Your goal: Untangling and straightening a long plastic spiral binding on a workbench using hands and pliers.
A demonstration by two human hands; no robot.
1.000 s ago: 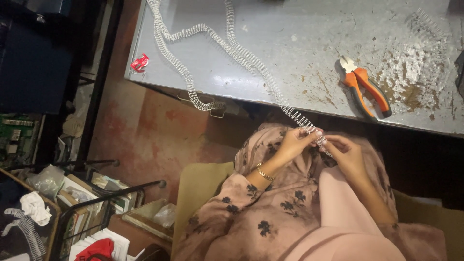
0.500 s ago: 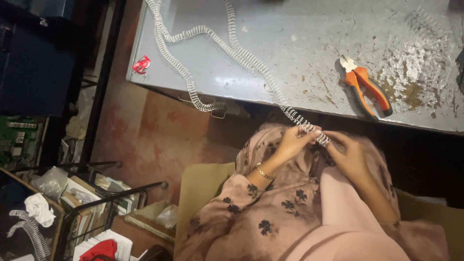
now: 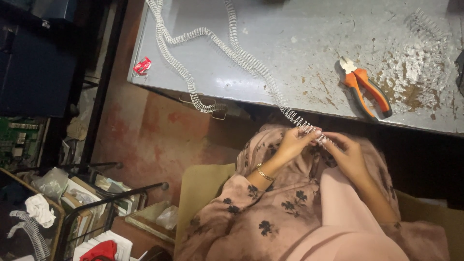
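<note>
Little has shifted since the earlier frames: both hands stay at the near end of the white wire binding coil (image 3: 251, 60), with the fingers a touch closer together over it.

Head view: the left hand (image 3: 292, 142) pinches the coil's end between thumb and fingertips, closed on it, a gold bracelet (image 3: 264, 173) at the wrist. The right hand (image 3: 349, 153) meets it from the other side, fingers curled narrow and touching the same last loops just below the front edge of the table (image 3: 299, 38). From the hands the coil climbs over that edge and runs in a long bend across the grey, scuffed top towards the far side; a second loop of it hangs over the edge further left. Orange-handled pliers (image 3: 366, 92) lie on the table to the right, well apart from the hands, beside a patch of white flaking residue (image 3: 411, 72). A small red scrap (image 3: 142, 65) sits near the table's left corner. The person's lap is covered in pink cloth with dark flowers (image 3: 270, 208). At lower left stand wire racks with papers (image 3: 96, 193)
</note>
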